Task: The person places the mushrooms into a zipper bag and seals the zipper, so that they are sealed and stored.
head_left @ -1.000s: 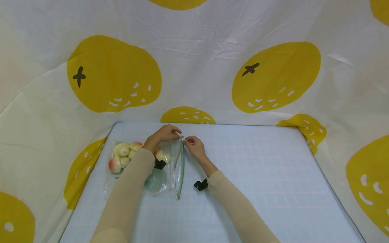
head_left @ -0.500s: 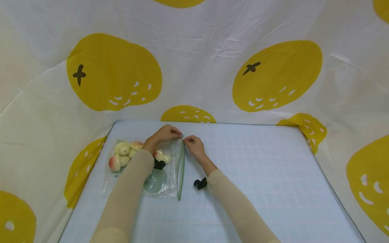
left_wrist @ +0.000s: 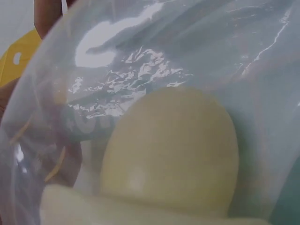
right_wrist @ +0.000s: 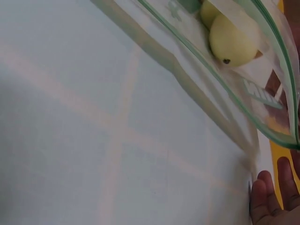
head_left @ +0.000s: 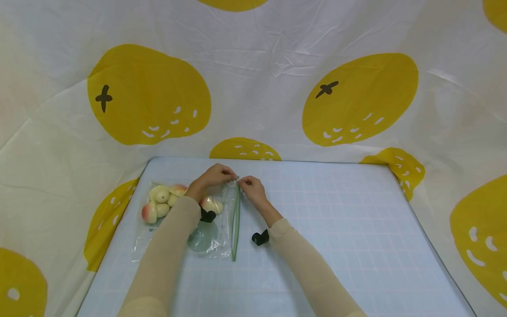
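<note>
A clear zip-lock bag (head_left: pixel 225 193) lies on the left half of the table, with several pale yellow, pink-blushed peaches (head_left: pixel 161 195) inside. Its mouth, edged by a green zip strip (head_left: pixel 236 237), faces right and gapes slightly. At the far end of that strip my left hand (head_left: pixel 214 175) pinches the bag's corner. My right hand (head_left: pixel 253 189) pinches the same end from the right side. The right wrist view shows the two zip edges (right_wrist: pixel 211 70) parted, meeting near my right fingers (right_wrist: pixel 276 187). Clear film and a peach (left_wrist: pixel 173 150) fill the left wrist view.
A round green patch (head_left: pixel 203 237) shows on the bag near my left forearm. The table (head_left: pixel 336 242) wears a pale checked cover. Behind it hangs a white cloth (head_left: pixel 257 88) with yellow fruit prints. Black wrist cameras (head_left: pixel 260 238) sit under both wrists.
My right fingertips have moved in from just beside the zip end to touch it. The two zip edges lie closer together than a second ago. The peaches stay put.
</note>
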The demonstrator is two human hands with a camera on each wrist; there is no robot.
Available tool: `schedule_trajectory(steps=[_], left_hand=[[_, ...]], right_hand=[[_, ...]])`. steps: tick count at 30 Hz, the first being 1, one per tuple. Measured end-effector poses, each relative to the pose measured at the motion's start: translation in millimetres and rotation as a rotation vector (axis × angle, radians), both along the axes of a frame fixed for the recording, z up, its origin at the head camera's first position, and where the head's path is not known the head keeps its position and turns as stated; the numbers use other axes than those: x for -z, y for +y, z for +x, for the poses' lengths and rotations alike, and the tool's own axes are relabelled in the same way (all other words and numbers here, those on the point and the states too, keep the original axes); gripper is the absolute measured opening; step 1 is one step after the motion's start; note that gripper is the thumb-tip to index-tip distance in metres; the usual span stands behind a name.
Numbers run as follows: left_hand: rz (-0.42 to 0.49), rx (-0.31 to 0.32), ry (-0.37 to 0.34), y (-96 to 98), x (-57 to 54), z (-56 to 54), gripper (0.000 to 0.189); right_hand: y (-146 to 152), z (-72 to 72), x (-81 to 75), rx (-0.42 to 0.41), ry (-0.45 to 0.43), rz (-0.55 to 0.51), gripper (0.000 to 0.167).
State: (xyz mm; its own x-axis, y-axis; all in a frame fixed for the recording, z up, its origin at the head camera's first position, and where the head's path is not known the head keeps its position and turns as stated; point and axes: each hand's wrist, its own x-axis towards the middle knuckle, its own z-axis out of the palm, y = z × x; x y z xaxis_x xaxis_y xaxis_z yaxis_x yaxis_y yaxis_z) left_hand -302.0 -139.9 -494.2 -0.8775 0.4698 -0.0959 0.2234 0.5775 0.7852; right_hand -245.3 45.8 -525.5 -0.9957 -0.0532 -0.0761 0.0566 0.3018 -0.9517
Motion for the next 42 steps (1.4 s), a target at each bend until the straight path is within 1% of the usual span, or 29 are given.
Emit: schedule_trajectory(steps=[5, 11, 17, 20, 25, 30, 35, 39, 42], left_hand=[[-0.014, 0.011, 0.044, 2.5, 2.2, -0.8, 0.021], [-0.010, -0.009, 0.039, 4.4, 3.3, 0.1, 0.020], [-0.033, -0.041, 0.049, 3.7, 0.6, 2.0, 0.020], [-0.033, -0.046, 0.048, 3.8, -0.6, 2.4, 0.020], [-0.037, -0.057, 0.047, 4.2, -3.0, 4.4, 0.021], [-0.040, -0.062, 0.065, 4.1, -4.2, 6.9, 0.022], [-0.040, -0.084, 0.040, 4.3, -4.1, 8.0, 0.022], [-0.037, -0.085, 0.046, 3.1, -0.3, 5.2, 0.022], [-0.046, -0.083, 0.059, 2.4, 1.7, 4.1, 0.021]], right_hand=[[1.6, -0.4, 0.9, -0.008, 0.000, 0.012, 0.020], [4.1, 0.5, 2.1, -0.024, -0.013, 0.015, 0.020], [6.4, 2.2, 1.4, -0.059, -0.031, 0.026, 0.019], [7.7, 3.2, 0.3, -0.077, -0.028, 0.023, 0.018], [10.0, 4.7, -1.1, -0.114, -0.031, 0.023, 0.017], [11.8, 6.8, -3.3, -0.153, -0.068, 0.034, 0.018], [13.8, 8.7, -5.5, -0.199, -0.105, 0.044, 0.018], [15.4, 10.6, -6.1, -0.237, -0.117, 0.060, 0.018], [16.8, 12.4, -7.0, -0.259, -0.123, 0.053, 0.017]])
